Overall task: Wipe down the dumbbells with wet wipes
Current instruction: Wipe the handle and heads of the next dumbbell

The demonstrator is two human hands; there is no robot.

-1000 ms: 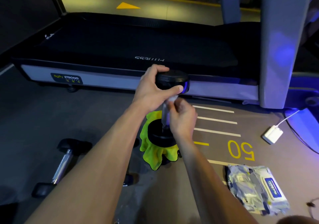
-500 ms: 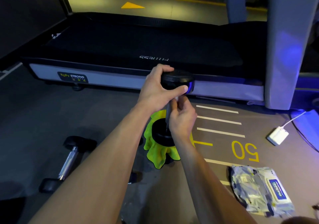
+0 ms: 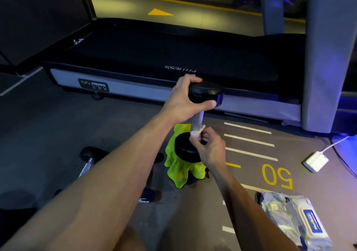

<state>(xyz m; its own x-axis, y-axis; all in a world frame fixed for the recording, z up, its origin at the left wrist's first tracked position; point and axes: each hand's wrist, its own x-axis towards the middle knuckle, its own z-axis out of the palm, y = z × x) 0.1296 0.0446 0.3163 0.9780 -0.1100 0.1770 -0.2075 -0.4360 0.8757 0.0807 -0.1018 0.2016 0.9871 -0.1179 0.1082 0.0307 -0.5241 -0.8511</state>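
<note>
- Standing the dumbbell [image 3: 199, 115] on end at the centre of the frame, I clamp my left hand [image 3: 183, 101] round its top head so it can't tip or spin while I work.
- My right hand [image 3: 209, 147] pinches a bunched wet wipe [image 3: 197, 132] against the bottom of the metal handle, just above the lower head; I judge I'm rubbing the shaft now.
- Its lower head sits on a yellow-green cloth [image 3: 178, 170], probably to cushion it and keep it off the floor.
- At lower left another dumbbell [image 3: 87, 162] lies on its side, not being handled.
- The wipes packet [image 3: 293, 220] lies flat at lower right, within my right hand's reach; I can't tell whether its flap is open.
</note>
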